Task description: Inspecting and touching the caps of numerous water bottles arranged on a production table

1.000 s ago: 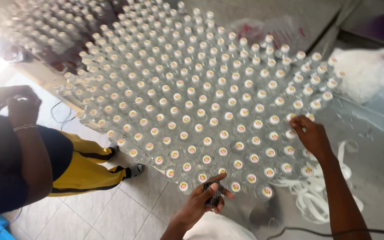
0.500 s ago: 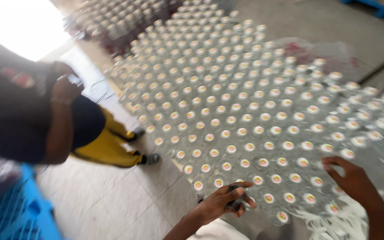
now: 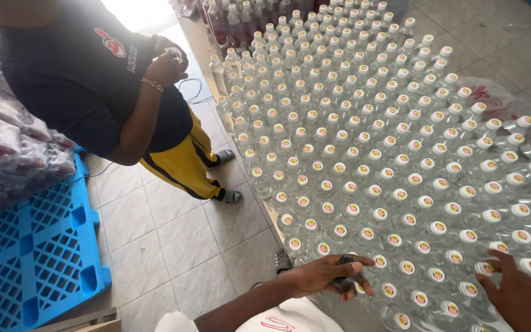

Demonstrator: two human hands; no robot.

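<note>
Bottles (image 3: 394,178), clear with white caps, stand packed on the floor before you. Your left hand (image 3: 330,276) grasps a small dark object (image 3: 345,281) at their near edge. Your right hand (image 3: 514,292) lies open on the caps; a blue pallet (image 3: 38,246) lies well left.

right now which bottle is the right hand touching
The right hand rests on the capped clear bottle at the near right of the block, its fingertips over that white cap; neighbouring bottles stand untouched.

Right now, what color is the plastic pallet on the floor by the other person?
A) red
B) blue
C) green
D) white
B: the slotted plastic pallet lying on the tiled floor, left of the standing person, is bright blue.
</note>
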